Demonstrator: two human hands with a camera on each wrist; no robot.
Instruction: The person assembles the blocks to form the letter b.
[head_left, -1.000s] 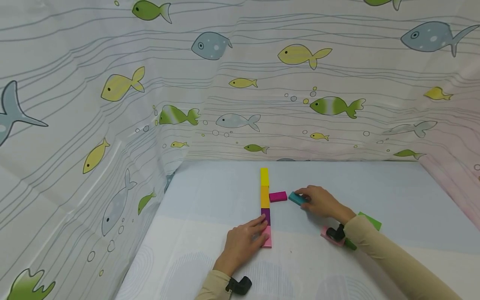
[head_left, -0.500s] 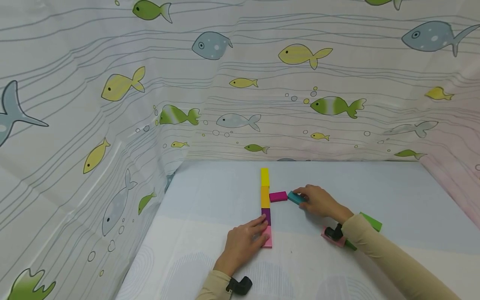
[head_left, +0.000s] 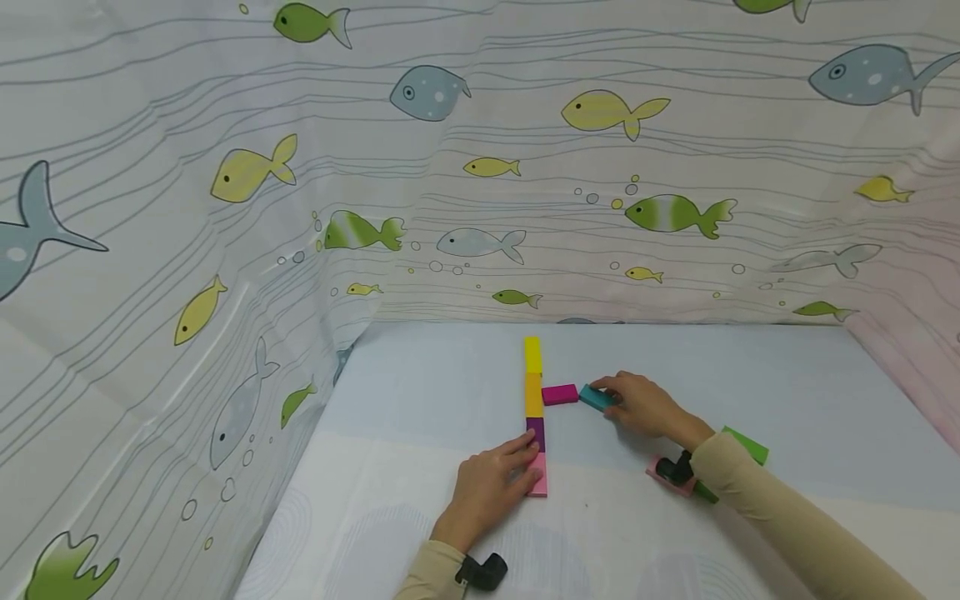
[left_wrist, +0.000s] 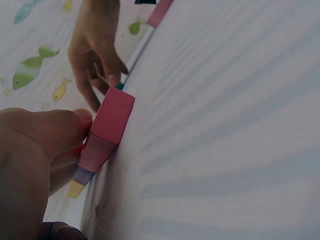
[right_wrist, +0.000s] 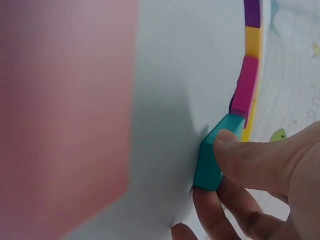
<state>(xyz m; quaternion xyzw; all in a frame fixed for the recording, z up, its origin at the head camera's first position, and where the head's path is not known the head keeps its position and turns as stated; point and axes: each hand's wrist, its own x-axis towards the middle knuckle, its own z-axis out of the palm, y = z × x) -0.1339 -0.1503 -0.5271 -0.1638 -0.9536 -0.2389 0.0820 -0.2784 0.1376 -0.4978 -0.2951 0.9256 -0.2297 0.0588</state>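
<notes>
The right hand [head_left: 637, 406] pinched a teal block [head_left: 596, 397] between thumb and fingers, the block lying on the table [head_left: 787, 392] at the hand's fingertips. Just beyond the teal block, on the side away from the palm, a magenta block [head_left: 559, 394] lay crosswise — the 2 sat corner to corner, touching or nearly so; the right wrist view could not settle which. The magenta block's far end met a straight line of 4 blocks: yellow [head_left: 532, 354], orange [head_left: 533, 395], purple [head_left: 536, 432] and pink [head_left: 537, 477].

The left hand [head_left: 491, 487] rested flat beside the near end of that line, its relaxed fingers [left_wrist: 65, 131] touching the side of the pink block and reaching the purple one — holding nothing.

Behind the right wrist, close to the sleeve [head_left: 780, 517], lay a green block [head_left: 746, 444] and another pink block [head_left: 663, 477], partly hidden by the wrist camera [head_left: 678, 469]. A fish-print curtain [head_left: 480, 167] enclosed the table.
</notes>
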